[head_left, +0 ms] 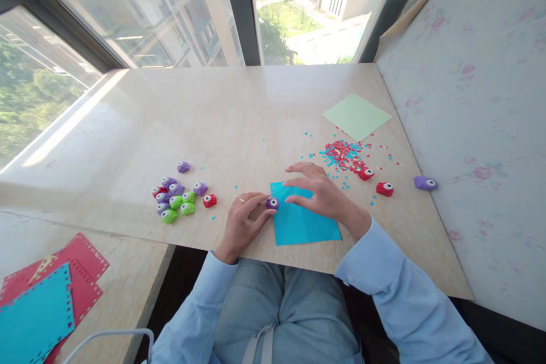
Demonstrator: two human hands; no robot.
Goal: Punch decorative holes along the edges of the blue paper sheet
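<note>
My left hand (247, 219) pinches a small purple craft punch (272, 203) at the left edge of a blue paper sheet (305, 224). A few little holes show along that edge, above the punch. Over the upper part of the sheet hovers my right hand (318, 190), its fingers apart and holding nothing. Its thumb and fingertips point left toward the punch. The punch has a round white top with a dark star-like mark. Part of the sheet's upper right is hidden beneath my right hand.
Purple, green and red punches (176, 201) cluster to the left. Red and blue confetti (343, 154) lies at right, near two red punches (384, 189), a purple punch (425, 183) and a pale green sheet (357, 116). Hole-edged sheets (38, 310) lie lower left.
</note>
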